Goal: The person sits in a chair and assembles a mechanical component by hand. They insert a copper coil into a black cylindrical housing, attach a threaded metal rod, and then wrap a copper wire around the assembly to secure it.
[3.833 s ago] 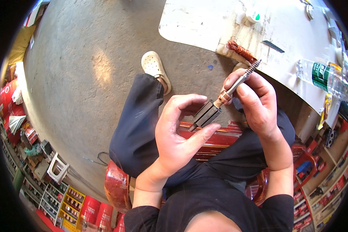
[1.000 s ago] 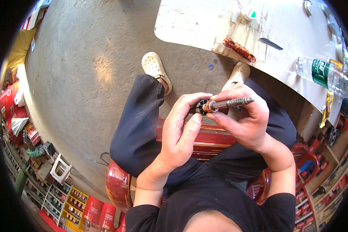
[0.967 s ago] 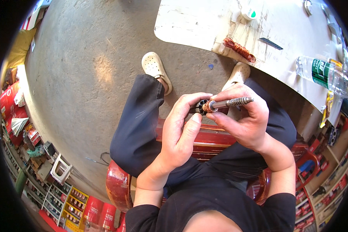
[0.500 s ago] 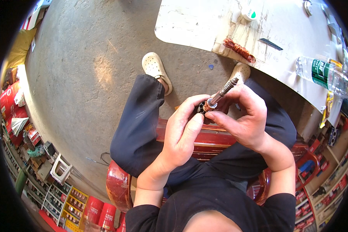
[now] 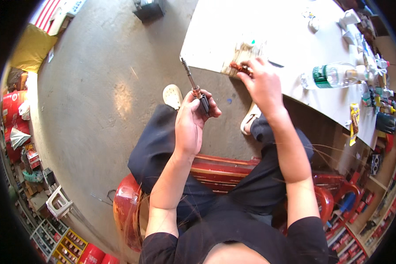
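A small motor armature [image 5: 197,91] stands tilted in my left hand [image 5: 190,125]. Its steel shaft points up with a spiral-grooved tip, a copper-coloured ring sits below, and the dark slotted core rests between my thumb and curled fingers. Over at the near edge of the white table, my right hand [image 5: 266,88] has its thumb and fingers closed about the right end of a twisted bundle of copper wire [image 5: 238,67]. My fingers hide part of that bundle.
On the table [image 5: 215,31], a clear bottle with a green label [image 5: 334,75] lies on its side at the right. Beyond it are a yellow packet [image 5: 354,123] and several small items. A red wooden seat [image 5: 127,202] is under me, and a dark box [image 5: 149,9] stands on the floor ahead.
My hands have parted. The armature, held by both before, is now in my left hand alone, farther left. My right hand has reached forward to the copper wire bundle.
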A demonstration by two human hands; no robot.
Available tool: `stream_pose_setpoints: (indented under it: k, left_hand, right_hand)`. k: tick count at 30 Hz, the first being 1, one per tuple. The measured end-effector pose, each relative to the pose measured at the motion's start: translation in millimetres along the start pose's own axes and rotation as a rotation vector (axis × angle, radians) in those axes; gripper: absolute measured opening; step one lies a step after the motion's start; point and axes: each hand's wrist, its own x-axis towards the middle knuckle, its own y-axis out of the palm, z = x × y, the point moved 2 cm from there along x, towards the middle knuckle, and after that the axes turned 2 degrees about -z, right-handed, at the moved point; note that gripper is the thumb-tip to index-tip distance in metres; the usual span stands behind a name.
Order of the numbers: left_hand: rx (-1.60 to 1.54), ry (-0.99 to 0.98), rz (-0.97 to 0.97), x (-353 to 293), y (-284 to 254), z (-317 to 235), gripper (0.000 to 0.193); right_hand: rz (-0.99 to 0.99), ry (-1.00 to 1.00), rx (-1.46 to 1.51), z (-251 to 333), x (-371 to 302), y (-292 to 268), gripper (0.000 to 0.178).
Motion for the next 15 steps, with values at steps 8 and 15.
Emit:
stream_pose_setpoints:
  k: [8, 15]
  left_hand:
    - [0.282, 0.187, 0.044, 38, 44, -72, 0.010]
    - [0.201, 0.118, -0.034, 75, -29, -49, 0.014]
  right_hand:
    - [0.160, 0.193, 0.803, 32, 18, 6, 0.019]
    - [1.004, 0.484, 1.611, 14, 6, 10, 0.036]
